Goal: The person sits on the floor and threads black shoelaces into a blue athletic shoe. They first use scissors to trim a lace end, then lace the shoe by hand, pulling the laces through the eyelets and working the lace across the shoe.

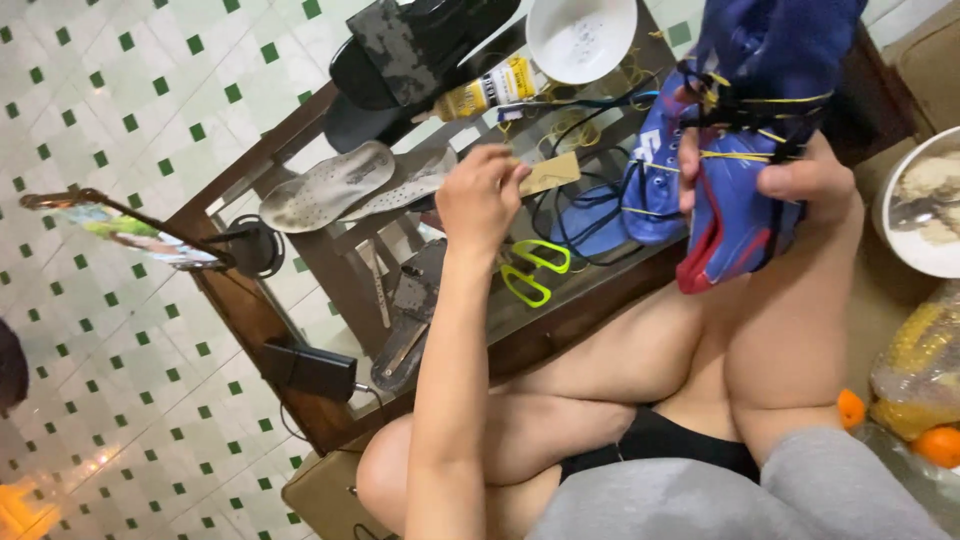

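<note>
My right hand (pixel 805 178) grips a blue sports shoe (pixel 745 120) with red lining, held up over the table's right end. Yellow thread and black cord cross the shoe's upper. My left hand (pixel 482 195) is stretched over the glass-topped wooden table (pixel 300 290), fingers pinched on a small tan flat piece (pixel 551 172). A second blue shoe (pixel 655 165) lies on the table behind the held one, among loose black cords (pixel 575 215).
Yellow-green scissors (pixel 530 270) lie near the table's front edge. Two pale insoles (pixel 345 185), black sandals (pixel 420 45), a yellow glue bottle (pixel 488 90) and a white bowl (pixel 580 35) lie further back. A phone on a stand (pixel 130 232) stands left. A food bowl (pixel 925 205) and oranges (pixel 850 408) sit right.
</note>
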